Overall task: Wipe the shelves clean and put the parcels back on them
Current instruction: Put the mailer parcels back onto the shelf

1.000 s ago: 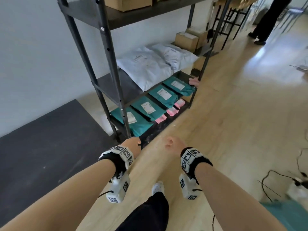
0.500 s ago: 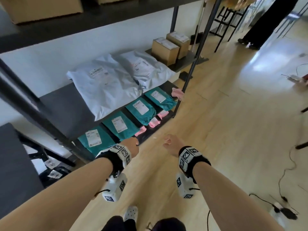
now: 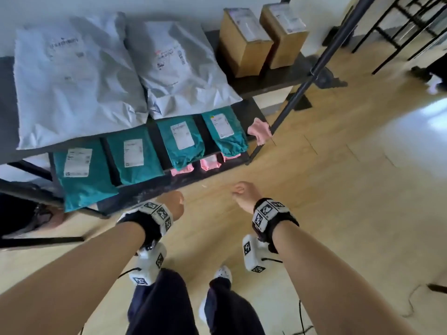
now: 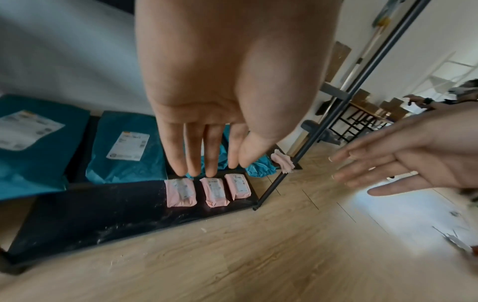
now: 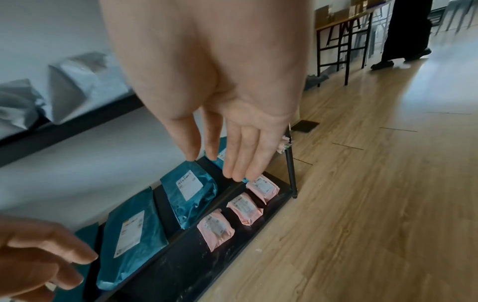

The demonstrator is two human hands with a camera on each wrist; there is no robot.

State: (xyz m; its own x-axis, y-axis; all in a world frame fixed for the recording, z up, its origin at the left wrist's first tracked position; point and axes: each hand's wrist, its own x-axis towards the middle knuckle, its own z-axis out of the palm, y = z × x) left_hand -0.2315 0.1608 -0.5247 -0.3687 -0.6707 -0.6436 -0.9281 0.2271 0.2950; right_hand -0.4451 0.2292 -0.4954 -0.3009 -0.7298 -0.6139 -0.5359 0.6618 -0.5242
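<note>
A black metal rack holds the parcels. Two white mailer bags (image 3: pixel 72 76) lie on its middle shelf, beside two cardboard boxes (image 3: pixel 244 39). Several teal parcels (image 3: pixel 135 158) sit in a row one shelf lower. Three small pink parcels (image 4: pixel 181 192) lie on the dusty bottom shelf (image 4: pixel 103 214). A pink cloth (image 3: pixel 260 130) hangs at the right front corner of the teal parcels' shelf. My left hand (image 3: pixel 173 201) and right hand (image 3: pixel 244 193) hover over the floor before the rack. In the wrist views the left hand (image 4: pixel 207 165) and right hand (image 5: pixel 227 163) are empty, their fingers loosely straight.
The rack's front right post (image 3: pixel 309 76) slants up beside the cloth. Another person's feet (image 3: pixel 433 76) stand at the far right, near black-framed tables. A cable (image 3: pixel 302 317) lies on the wooden floor by my right leg. A dark object (image 3: pixel 24 213) sits at the left.
I have come closer to the rack and my view has tipped down onto its lower shelves. Both hands stay held out in front, empty.
</note>
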